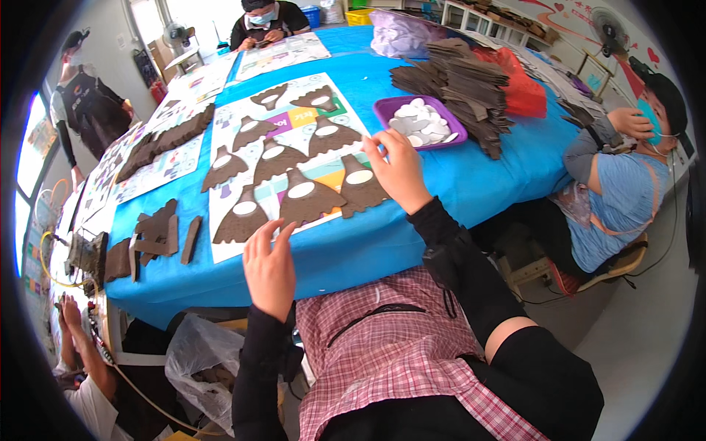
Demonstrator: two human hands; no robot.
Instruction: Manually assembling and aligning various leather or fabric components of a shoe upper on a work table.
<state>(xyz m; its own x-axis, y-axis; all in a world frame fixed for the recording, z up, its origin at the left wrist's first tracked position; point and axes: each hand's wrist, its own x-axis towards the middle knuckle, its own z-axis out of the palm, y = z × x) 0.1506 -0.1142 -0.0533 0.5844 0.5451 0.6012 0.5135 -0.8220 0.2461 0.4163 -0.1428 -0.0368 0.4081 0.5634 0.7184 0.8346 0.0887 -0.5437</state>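
My left hand [270,270] is just past the near edge of a printed white sheet [220,253], fingers apart and nothing visible in them. Over the sheet's right side hovers my right hand [398,170], its fingers bent and thumb apart, with no object seen between them. Rows of flared dark-brown pieces with wavy hems lie on the sheet; most bear a white oval. The nearest to my right hand is a brown piece [362,197] with an oval. Close to my left hand is another brown piece [239,226]. A purple tray [460,136] of white ovals [421,121] stands beyond my right hand.
A stack of dark-brown strips [460,84] and a red bag [526,92] lie at the back right of the blue-covered table [507,176]. Brown offcuts [154,231] sit at left. One person [618,176] sits at right, another [268,22] across the table.
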